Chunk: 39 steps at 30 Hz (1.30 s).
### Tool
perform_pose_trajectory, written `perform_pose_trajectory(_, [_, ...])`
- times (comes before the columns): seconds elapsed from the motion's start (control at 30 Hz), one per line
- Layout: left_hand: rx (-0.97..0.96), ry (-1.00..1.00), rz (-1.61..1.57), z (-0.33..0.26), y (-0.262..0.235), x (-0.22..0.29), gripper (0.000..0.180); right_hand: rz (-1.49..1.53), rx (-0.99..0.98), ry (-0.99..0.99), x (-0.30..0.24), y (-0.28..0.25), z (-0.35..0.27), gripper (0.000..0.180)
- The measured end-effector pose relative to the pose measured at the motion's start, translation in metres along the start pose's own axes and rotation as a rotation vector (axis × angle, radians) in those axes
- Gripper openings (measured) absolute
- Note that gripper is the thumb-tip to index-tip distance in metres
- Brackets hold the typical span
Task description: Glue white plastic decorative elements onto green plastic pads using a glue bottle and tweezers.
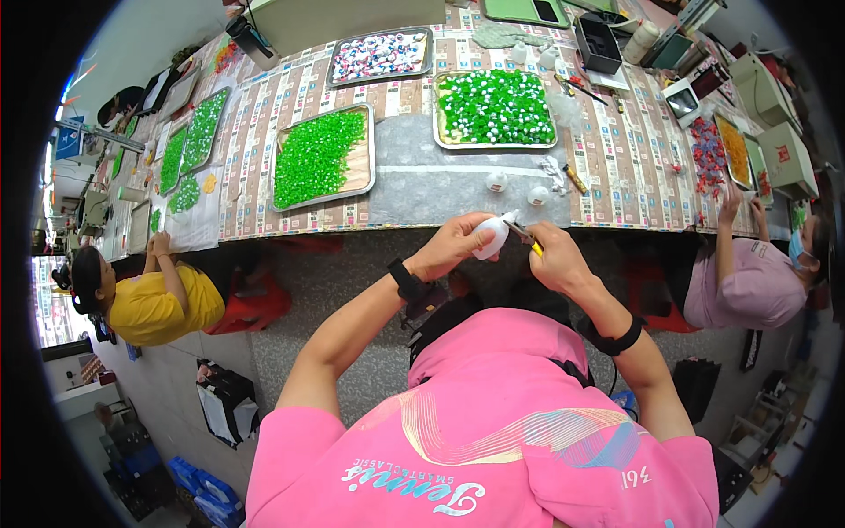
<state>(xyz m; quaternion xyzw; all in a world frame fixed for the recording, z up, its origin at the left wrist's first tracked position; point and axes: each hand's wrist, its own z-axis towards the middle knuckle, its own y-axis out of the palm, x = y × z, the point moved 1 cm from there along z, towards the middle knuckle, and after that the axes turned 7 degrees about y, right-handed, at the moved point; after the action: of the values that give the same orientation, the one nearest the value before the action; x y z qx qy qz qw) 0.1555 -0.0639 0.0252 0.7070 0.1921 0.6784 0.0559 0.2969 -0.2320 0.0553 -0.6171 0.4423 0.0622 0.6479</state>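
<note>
The left hand (449, 245) was curled around a small white bottle-shaped piece (490, 238), fingers closed on its body, apparently to steady it just short of the near edge of the long patterned table (616, 163). The right hand (553, 255) pinched a small yellow-handled tool (526, 238), its dark tip meeting the top of the white piece — a grip that seemed meant for fine work there. Both hands hovered over the floor, not resting on the table. On the table just beyond the hands lay two more small white pieces (497, 181) on a grey mat (422, 180), probably kept within easy reach. Farther back on the table sat two metal trays of green beads: one (322, 157) left of the mat and another (495, 108) behind it — and a third tray (380, 55), of mixed pale pieces, at the far edge. Two other people sat at the table's ends, one in yellow (154, 299) and one in pale pink (748, 282).
</note>
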Motion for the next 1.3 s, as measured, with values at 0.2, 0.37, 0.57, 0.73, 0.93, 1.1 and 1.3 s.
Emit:
perform_pose_trajectory(0.2, [-0.184, -0.204, -0.612, 0.003, 0.008, -0.010, 0.037, 0.176, -0.041, 0.094, 0.009, 0.005, -0.004, 0.022])
perform_pose_trajectory(0.37, [0.152, 0.441, 0.883, 0.006, 0.018, -0.013, 0.046, 0.101, -0.006, 0.138, 0.012, 0.005, -0.006, 0.022])
perform_pose_trajectory(0.57, [-0.121, -0.005, 0.220, 0.011, 0.005, -0.011, 0.052, 0.025, 0.060, 0.084, 0.016, -0.001, -0.010, 0.023])
perform_pose_trajectory(0.73, [-0.347, -0.268, -0.560, 0.015, 0.012, -0.011, 0.050, 0.014, 0.075, -0.047, 0.022, -0.006, -0.010, 0.025])
perform_pose_trajectory(0.93, [-0.025, -0.099, -0.154, 0.032, 0.017, -0.023, 0.039, -0.064, 0.155, 0.021, 0.038, -0.008, -0.010, 0.026])
perform_pose_trajectory(1.1, [-0.041, -0.228, -0.413, 0.042, 0.024, -0.027, 0.037, -0.001, 0.088, 0.053, 0.045, -0.008, -0.013, 0.025])
perform_pose_trajectory(1.3, [0.043, 0.169, 0.457, 0.054, 0.047, -0.035, 0.040, -0.055, 0.061, 0.104, 0.060, -0.023, -0.010, 0.023])
